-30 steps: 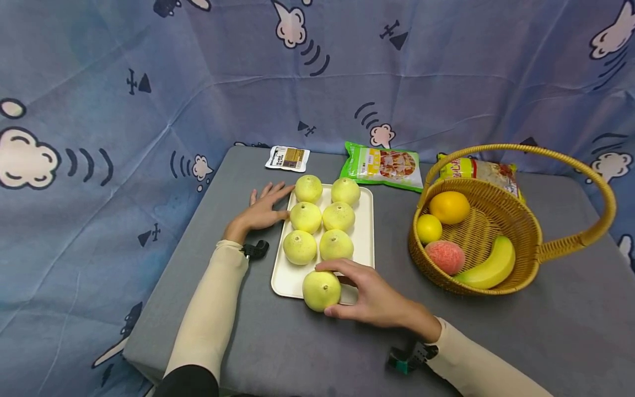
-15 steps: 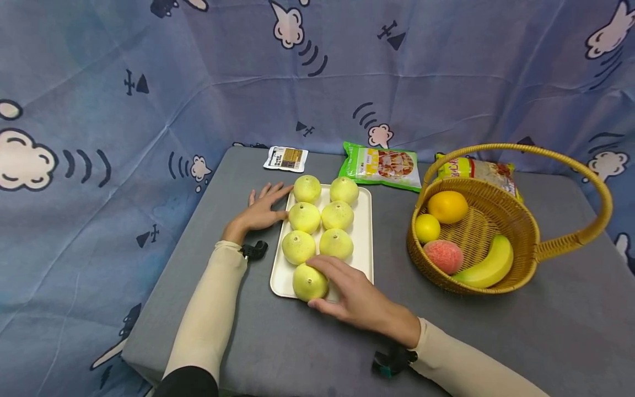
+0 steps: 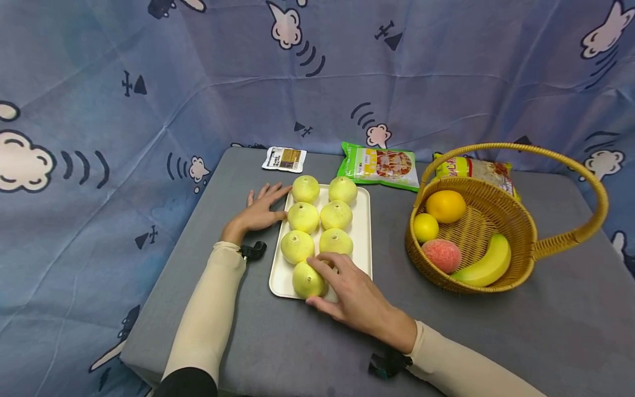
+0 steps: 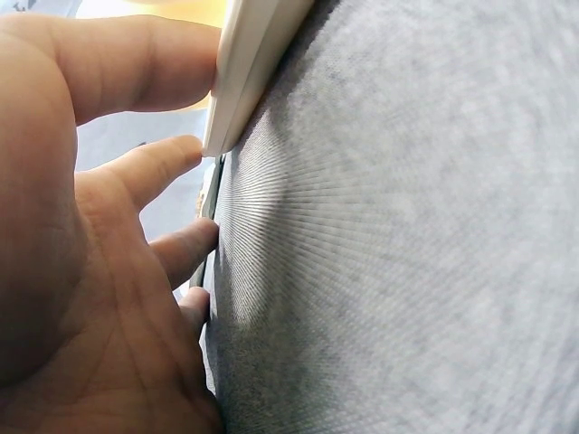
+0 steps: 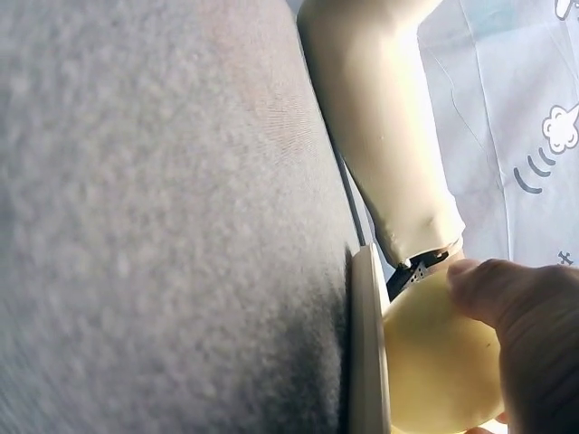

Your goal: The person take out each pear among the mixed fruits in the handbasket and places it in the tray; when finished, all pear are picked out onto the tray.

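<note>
Several round yellow-green fruits, each with a small stem mark, stand in two columns on a white rectangular tray (image 3: 364,231). At the tray's near end my right hand (image 3: 359,300) holds the nearest fruit (image 3: 306,281), fingers at its far side and thumb at its near side. This fruit (image 5: 439,362) sits at the tray rim in the right wrist view, with the thumb (image 5: 479,287) on it. My left hand (image 3: 258,212) rests on the table with spread fingers beside the tray's left edge. In the left wrist view its thumb (image 4: 145,63) touches the tray rim (image 4: 253,63).
To the right stands a wicker basket (image 3: 526,242) with a tall handle, holding an orange (image 3: 445,207), a lemon (image 3: 425,227), a peach (image 3: 441,255) and a banana (image 3: 486,263). Behind lie a small sachet (image 3: 284,159), a green food bag (image 3: 379,166) and a yellow food bag (image 3: 476,172).
My right hand has moved left with the fruit, bringing it from the tray's near edge to the near-left part of the tray. The left hand has kept its place.
</note>
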A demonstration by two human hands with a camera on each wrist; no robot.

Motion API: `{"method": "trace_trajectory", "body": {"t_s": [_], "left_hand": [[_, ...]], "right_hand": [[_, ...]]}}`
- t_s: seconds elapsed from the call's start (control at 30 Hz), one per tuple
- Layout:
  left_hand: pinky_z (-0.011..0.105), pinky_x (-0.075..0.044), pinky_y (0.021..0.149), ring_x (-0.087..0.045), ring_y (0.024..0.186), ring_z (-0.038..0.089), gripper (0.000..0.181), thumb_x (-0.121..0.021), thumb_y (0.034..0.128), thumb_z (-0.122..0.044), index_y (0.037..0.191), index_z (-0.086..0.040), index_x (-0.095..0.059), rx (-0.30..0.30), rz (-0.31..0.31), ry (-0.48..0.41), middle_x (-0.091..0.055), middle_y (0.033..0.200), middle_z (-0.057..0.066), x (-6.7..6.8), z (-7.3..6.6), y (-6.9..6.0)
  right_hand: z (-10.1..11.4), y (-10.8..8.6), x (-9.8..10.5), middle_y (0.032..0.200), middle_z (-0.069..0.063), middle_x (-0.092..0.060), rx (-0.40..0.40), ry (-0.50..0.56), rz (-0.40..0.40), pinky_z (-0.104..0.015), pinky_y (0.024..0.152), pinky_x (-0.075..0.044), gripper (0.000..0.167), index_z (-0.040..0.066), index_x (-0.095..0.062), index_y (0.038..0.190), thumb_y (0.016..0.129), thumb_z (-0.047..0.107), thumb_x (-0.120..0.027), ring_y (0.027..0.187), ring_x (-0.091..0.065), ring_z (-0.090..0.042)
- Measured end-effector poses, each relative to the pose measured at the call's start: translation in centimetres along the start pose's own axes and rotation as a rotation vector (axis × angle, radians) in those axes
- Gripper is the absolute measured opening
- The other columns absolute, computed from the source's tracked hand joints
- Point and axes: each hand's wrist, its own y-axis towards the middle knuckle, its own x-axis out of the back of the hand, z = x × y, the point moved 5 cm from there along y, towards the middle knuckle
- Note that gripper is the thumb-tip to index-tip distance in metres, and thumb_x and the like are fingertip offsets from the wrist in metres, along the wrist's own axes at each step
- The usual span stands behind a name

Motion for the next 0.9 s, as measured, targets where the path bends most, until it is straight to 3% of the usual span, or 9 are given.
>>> {"method": "trace_trajectory", "body": {"t_s": [0.27,0.5,0.67,0.8,0.9], "left_hand": [[0.066,0.022,0.131,0.006,0.172,0.040,0.080,-0.063,0.1035,-0.034,0.176,-0.026,-0.029,0.006,0.008,0.006,-0.014,0.185,0.013,0.5,-1.2,-0.7],[0.063,0.026,0.130,0.008,0.172,0.036,0.082,-0.066,0.1031,-0.039,0.176,-0.031,-0.029,0.004,0.009,-0.005,-0.013,0.186,0.009,-0.2,0.7,0.5],[0.064,0.025,0.130,0.007,0.172,0.037,0.082,-0.067,0.1022,-0.038,0.176,-0.031,-0.030,-0.002,0.001,-0.008,-0.014,0.185,0.010,-0.4,0.9,0.7],[0.064,0.023,0.131,0.006,0.172,0.040,0.082,-0.066,0.1021,-0.035,0.175,-0.027,-0.031,-0.004,0.003,-0.009,-0.015,0.185,0.013,-0.1,0.4,0.4],[0.069,0.015,0.132,-0.001,0.171,0.044,0.077,-0.064,0.1042,-0.034,0.174,-0.022,-0.034,-0.019,0.000,0.005,-0.020,0.183,0.018,0.8,-0.7,-0.4]], "right_hand": [[-0.3,0.2,0.4,0.139,-0.008,-0.065,-0.045,-0.060,0.056,-0.042,0.093,-0.065,0.070,0.014,-0.061,0.152,0.095,0.049,-0.085,0.116,-0.071,-0.022],[-0.5,0.3,1.3,0.138,-0.007,-0.067,-0.067,-0.066,0.102,-0.041,0.088,-0.065,0.068,0.015,-0.062,0.151,0.095,0.046,-0.086,0.110,-0.073,-0.020],[-0.5,0.4,2.3,0.138,-0.007,-0.067,-0.033,-0.056,0.089,-0.041,0.088,-0.065,0.069,0.012,-0.064,0.150,0.093,0.041,-0.089,0.109,-0.073,-0.019],[-0.7,0.6,3.4,0.137,-0.006,-0.068,-0.002,-0.024,0.064,-0.041,0.086,-0.066,0.067,0.011,-0.065,0.147,0.091,0.037,-0.091,0.107,-0.073,-0.018],[-1.2,0.9,4.5,0.138,-0.007,-0.068,0.015,0.011,0.052,-0.039,0.085,-0.066,0.065,0.010,-0.066,0.146,0.091,0.034,-0.091,0.104,-0.074,-0.017]]}}
